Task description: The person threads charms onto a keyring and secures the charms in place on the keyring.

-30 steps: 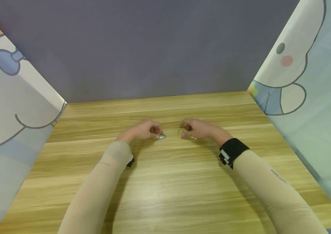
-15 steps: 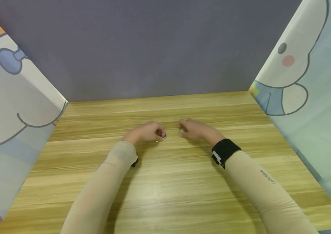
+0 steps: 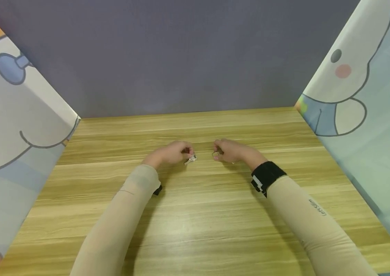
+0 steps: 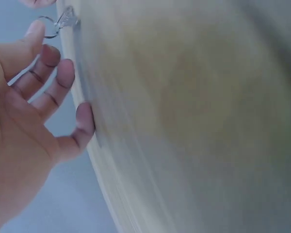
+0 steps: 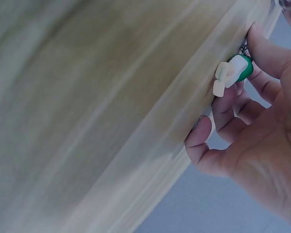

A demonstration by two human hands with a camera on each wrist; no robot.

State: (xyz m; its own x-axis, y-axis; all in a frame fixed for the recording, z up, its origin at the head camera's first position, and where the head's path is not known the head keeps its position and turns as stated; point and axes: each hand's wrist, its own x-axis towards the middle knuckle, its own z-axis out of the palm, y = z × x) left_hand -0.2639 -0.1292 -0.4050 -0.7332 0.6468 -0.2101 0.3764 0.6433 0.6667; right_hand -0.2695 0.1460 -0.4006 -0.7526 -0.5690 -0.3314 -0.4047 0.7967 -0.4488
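Wooden tabletop [image 3: 195, 230] enclosed on three sides.

A plain grey-purple wall [image 3: 181, 57] stands at the far edge of the light, grained surface. Cartoon-printed panels flank it: the left panel [image 3: 12, 126] shows a white figure with blue and orange shapes, the right panel [image 3: 364, 99] a white character with a pink cheek on pale blue.

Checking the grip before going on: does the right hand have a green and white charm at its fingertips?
Yes, the right wrist view shows the charm at the right hand's fingertips.

Even soft light, blurred wrist views
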